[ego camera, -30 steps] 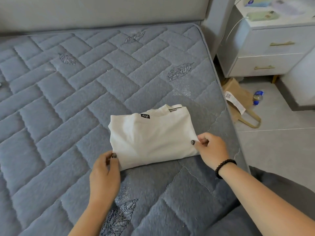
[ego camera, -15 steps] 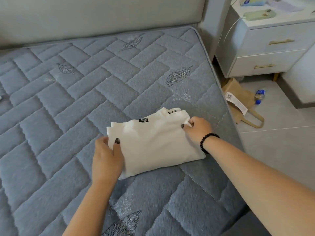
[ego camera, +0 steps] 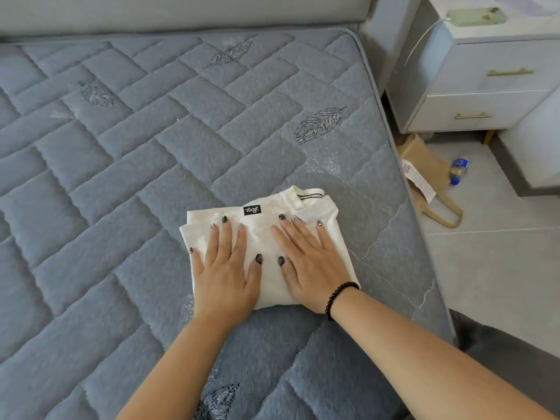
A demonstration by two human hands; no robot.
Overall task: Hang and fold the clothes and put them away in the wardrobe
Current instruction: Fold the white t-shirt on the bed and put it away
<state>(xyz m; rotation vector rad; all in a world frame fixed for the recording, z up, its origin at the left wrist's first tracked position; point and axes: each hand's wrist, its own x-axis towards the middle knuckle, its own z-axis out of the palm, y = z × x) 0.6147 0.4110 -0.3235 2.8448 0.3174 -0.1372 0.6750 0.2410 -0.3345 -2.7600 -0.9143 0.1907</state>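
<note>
Near the quilted mattress's [ego camera: 151,183] right edge, I see the folded white T-shirt [ego camera: 266,237]. My left hand [ego camera: 225,268] and right hand [ego camera: 312,268] press it, fingers straight, gripping nothing; its collar lies at twelve o'clock beyond the fingertips [ego camera: 225,220].

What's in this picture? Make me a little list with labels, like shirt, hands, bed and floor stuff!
shirt: folded white cotton top with a small black label, lying flat on the bed
left hand: left hand flat on the top, fingers straight, pressing down
right hand: right hand flat on the top beside the left, black bead bracelet on its wrist
bed: blue-grey quilted mattress cover with stitched leaves
beside bed: white two-drawer nightstand with gold handles
floor: brown paper bag, small blue-capped plastic bottle
</note>
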